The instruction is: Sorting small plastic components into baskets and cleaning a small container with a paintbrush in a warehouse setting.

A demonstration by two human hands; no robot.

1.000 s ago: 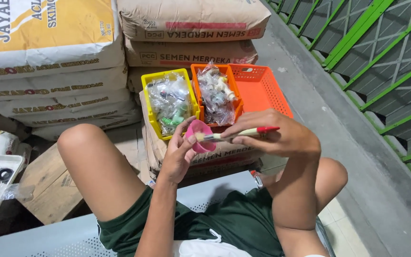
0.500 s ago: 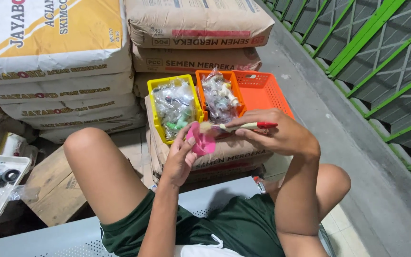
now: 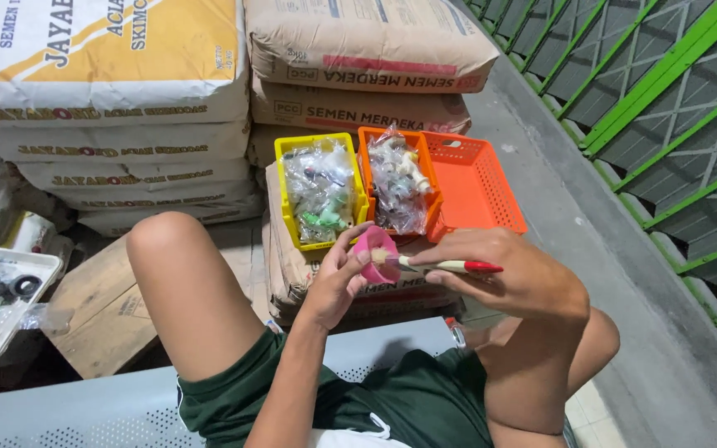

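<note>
The left hand (image 3: 335, 286) holds a small pink cup (image 3: 378, 253) near the yellow basket (image 3: 317, 192), while the right hand's (image 3: 514, 278) fingers pinch a paintbrush (image 3: 446, 266), brushing it; steady hands needed.

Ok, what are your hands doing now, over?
Left hand holds pink cup. Right hand holds brush, bristles at cup's rim. Nothing between them; yellow basket just beyond.

Stacked cement sacks (image 3: 109, 91) fill the back, white ones at left and brown ones at centre. A grey concrete floor (image 3: 558, 207) runs along a green metal fence (image 3: 665, 108) at right. A perforated metal bench (image 3: 85, 411) stands in front.
</note>
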